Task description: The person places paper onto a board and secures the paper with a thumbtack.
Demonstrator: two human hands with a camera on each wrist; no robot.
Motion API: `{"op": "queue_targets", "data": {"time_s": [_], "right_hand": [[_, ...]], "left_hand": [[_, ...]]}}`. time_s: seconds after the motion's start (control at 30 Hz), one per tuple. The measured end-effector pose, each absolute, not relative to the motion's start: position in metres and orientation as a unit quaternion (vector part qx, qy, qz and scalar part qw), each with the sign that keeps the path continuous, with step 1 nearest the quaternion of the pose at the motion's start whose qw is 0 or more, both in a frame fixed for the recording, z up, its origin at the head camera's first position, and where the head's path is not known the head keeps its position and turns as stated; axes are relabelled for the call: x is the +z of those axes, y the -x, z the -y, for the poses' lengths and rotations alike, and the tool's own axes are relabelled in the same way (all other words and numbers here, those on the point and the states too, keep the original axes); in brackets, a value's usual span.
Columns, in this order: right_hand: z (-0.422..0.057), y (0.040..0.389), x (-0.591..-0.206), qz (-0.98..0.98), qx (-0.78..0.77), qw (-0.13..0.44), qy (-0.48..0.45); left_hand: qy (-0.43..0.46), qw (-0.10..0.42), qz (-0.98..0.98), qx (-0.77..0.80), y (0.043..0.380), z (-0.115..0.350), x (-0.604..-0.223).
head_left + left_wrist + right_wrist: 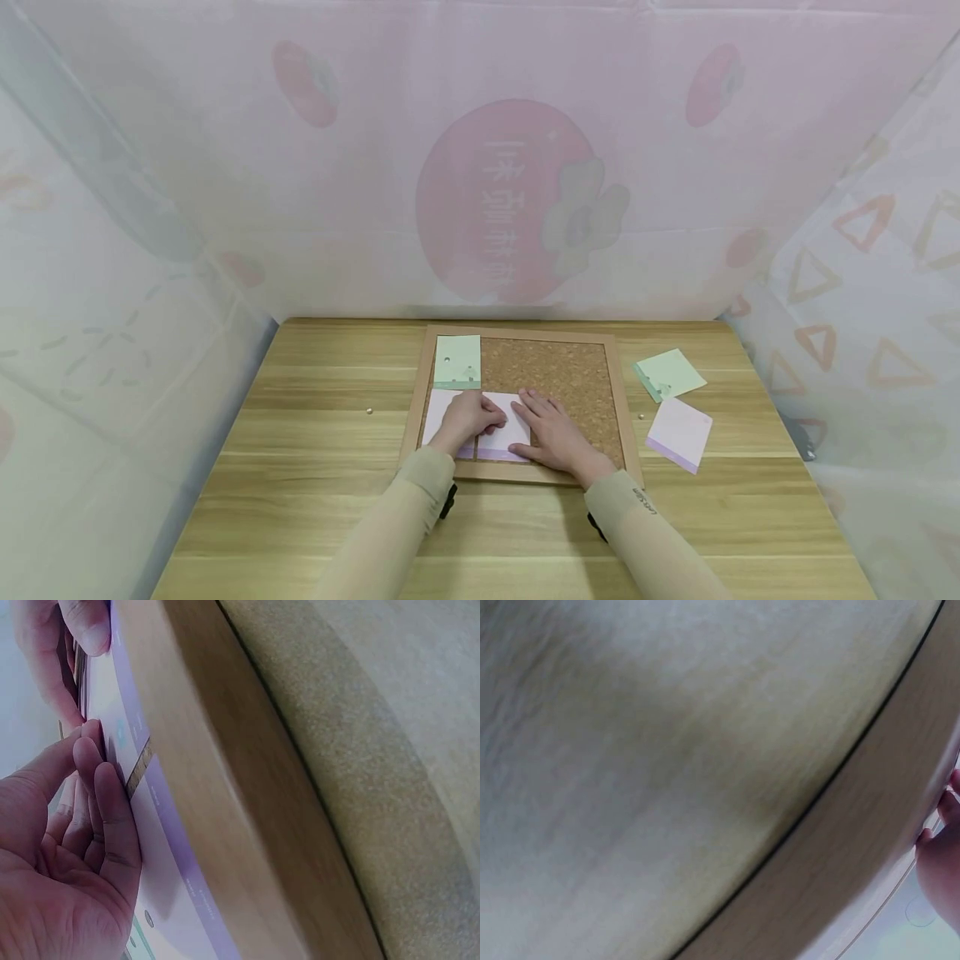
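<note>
Two white notes with purple bottom strips lie side by side on the lower part of a framed cork board (566,362). My left hand (470,419) reaches over the left note (435,414). Its thumb and fingertips pinch a thumbtack, mostly hidden by them, at the face of the right note (495,450). The right hand (553,433) lies with straight, spread fingers along that note's right side, fingertips on its edge. A silvery tack (148,919) shows on the left note in the left wrist view. Above it, a green note (457,348) bears another tack (447,359).
On the wooden table, a loose tack (369,411) lies left of the board and another tack (641,416) just right of it. Farther right are a loose green note (670,374) and a white-and-purple note (679,433). Printed cloth (360,192) hangs around the table.
</note>
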State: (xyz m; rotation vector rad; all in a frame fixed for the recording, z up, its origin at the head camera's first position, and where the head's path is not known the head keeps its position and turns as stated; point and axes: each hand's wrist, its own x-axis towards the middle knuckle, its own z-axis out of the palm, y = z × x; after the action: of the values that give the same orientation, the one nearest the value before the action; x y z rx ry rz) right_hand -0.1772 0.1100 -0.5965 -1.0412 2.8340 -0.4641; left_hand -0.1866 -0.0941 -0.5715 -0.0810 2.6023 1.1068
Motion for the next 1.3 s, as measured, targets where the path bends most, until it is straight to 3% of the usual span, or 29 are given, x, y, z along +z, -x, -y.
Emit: {"op": "queue_targets", "data": {"time_s": [1.3], "right_hand": [[-0.1113, 0.1779, -0.5987, -0.928, -0.145, 0.054, 0.338]], "left_hand": [[0.045, 0.159, -0.904, 0.393, 0.185, 0.0902, -0.5654]]}}
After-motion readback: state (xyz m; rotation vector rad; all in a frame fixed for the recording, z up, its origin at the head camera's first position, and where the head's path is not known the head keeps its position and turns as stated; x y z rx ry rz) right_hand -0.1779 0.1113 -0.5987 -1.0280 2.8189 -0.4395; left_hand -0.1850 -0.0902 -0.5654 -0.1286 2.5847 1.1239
